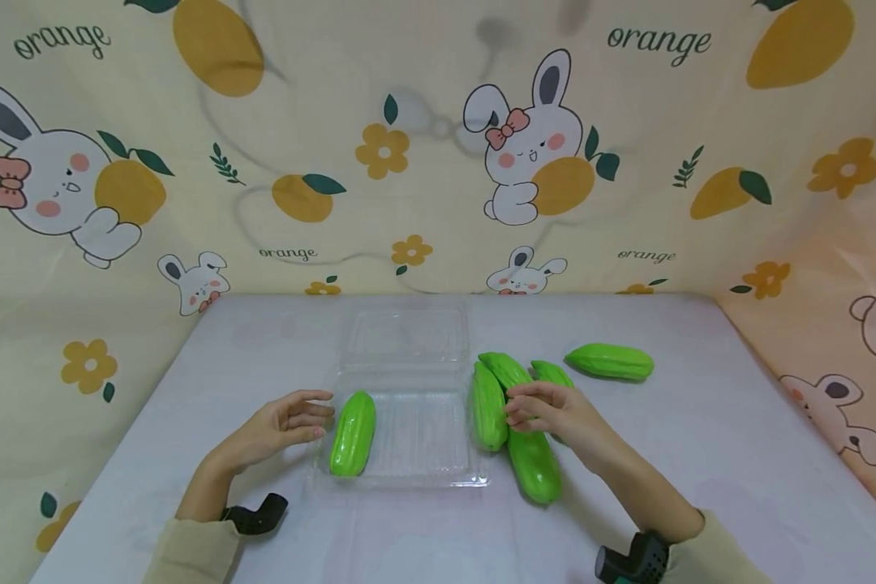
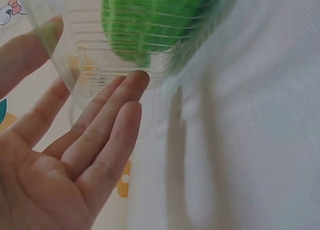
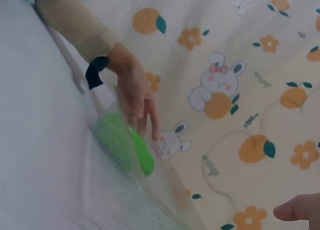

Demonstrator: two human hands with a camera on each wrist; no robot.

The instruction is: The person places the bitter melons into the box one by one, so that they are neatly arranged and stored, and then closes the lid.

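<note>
A clear plastic box (image 1: 427, 438) stands mid-table in the head view, its lid (image 1: 409, 334) folded back. One glossy green ridged gourd (image 1: 354, 434) lies inside along the left side. My left hand (image 1: 292, 422) is beside the box's left wall, fingers extended and holding nothing; in the left wrist view the fingers (image 2: 107, 135) are near the clear wall. My right hand (image 1: 551, 410) hovers at a cluster of similar gourds (image 1: 489, 410) by the box's right edge, fingers loosely bent. Whether it touches them I cannot tell. In the right wrist view only its thumb (image 3: 295, 208) shows.
Another green gourd (image 1: 610, 362) lies sideways at the back right of the white table (image 1: 409, 535). A patterned cloth (image 1: 423, 211) hangs right behind the table. Black devices (image 1: 259, 515) are strapped at both wrists.
</note>
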